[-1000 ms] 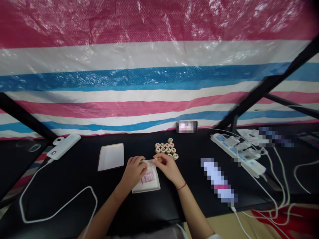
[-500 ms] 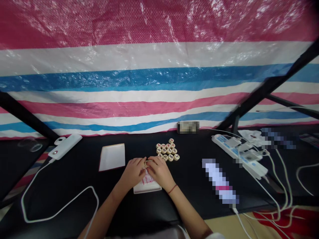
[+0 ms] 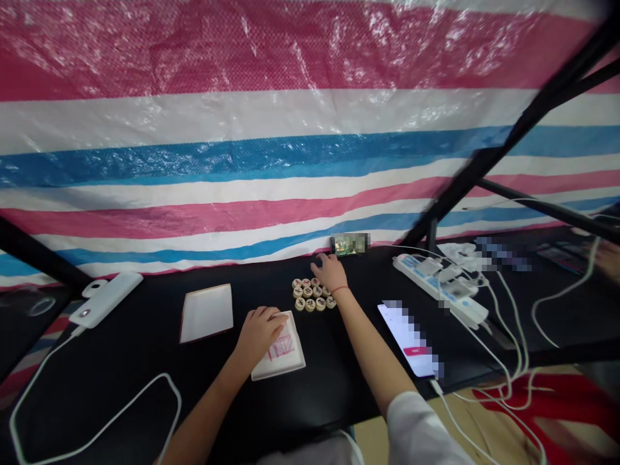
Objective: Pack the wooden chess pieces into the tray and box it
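My left hand (image 3: 261,330) lies at the upper left of a shallow white box (image 3: 278,370), with its fingers bent over the rim. Inside the box is a sheet with pink printed lines (image 3: 281,349). My right hand (image 3: 330,272) reaches over the back right of a group of round Chinese chess pieces (image 3: 309,292), its thumb and forefinger apart. The pieces lie in rows, red characters at the back and black in front. Some pieces are covered by my right hand and wrist, so contact with them cannot be made out.
A white box lid (image 3: 207,313) lies at left, near a white power bank (image 3: 107,300) with a cable. Right of my arm are a lit phone (image 3: 407,339) and a power strip (image 3: 440,290) with several cords. A small device (image 3: 349,245) leans at the striped sheet (image 3: 217,219).
My right hand has left the white box and moved forward and right to the chess pieces. My left hand stays at the box. The view has shifted somewhat to the right.
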A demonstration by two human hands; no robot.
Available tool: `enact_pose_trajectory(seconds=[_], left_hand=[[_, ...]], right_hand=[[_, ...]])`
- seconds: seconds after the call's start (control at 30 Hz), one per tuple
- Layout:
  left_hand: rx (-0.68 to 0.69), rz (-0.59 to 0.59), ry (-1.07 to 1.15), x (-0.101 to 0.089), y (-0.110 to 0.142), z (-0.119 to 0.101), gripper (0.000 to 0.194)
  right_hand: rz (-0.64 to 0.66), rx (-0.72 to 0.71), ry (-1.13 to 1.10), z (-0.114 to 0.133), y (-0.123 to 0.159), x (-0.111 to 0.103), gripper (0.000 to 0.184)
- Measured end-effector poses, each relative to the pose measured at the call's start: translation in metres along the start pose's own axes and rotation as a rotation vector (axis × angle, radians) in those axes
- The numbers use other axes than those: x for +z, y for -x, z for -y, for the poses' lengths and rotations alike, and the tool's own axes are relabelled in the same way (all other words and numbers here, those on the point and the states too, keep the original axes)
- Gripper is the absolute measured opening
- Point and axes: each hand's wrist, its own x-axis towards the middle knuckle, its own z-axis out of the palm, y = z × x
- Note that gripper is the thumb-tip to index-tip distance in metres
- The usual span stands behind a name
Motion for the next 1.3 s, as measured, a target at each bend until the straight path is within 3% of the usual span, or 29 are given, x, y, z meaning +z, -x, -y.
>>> enact_pose_trajectory(seconds=[0.3, 0.53, 0.63, 0.73, 0.83, 0.9, 1.03, 1.17, 1.3], left_hand=[[0.02, 0.003, -0.056, 0.001, 0.0, 0.0, 0.024], [0.04, -0.025, -0.04, 0.0, 0.002, 0.001, 0.035], [0.038, -0.11, 0.058, -0.007, 0.0, 0.004, 0.041], [-0.001, -0.235, 0.185, -0.015, -0.006, 0.006, 0.049], [-0.035, -0.302, 0.324, -0.023, -0.012, 0.005, 0.05], [-0.042, -0.282, 0.402, -0.025, -0.015, 0.004, 0.043], [-0.083, -0.248, 0.506, -0.024, -0.012, 0.0, 0.026], [-0.125, -0.271, 0.528, -0.017, -0.006, -0.002, 0.017], [-0.087, -0.144, 0.401, -0.013, -0.004, -0.007, 0.012]], right_hand=[[0.143, 0.025, -0.01, -0.004, -0.021, 0.014, 0.022], [0.117, 0.012, -0.111, -0.004, -0.016, 0.003, 0.016], [0.053, -0.04, -0.2, 0.006, -0.003, -0.009, 0.016], [0.048, -0.161, -0.393, 0.027, 0.03, -0.016, 0.022], [0.25, -0.258, -0.979, 0.05, 0.07, -0.014, 0.033], [0.325, -0.24, -1.131, 0.059, 0.09, -0.009, 0.034], [0.353, -0.154, -1.203, 0.055, 0.102, -0.002, 0.036], [0.281, -0.032, -1.231, 0.036, 0.099, 0.0, 0.042], [0.241, 0.0, -1.246, 0.022, 0.103, -0.003, 0.041]])
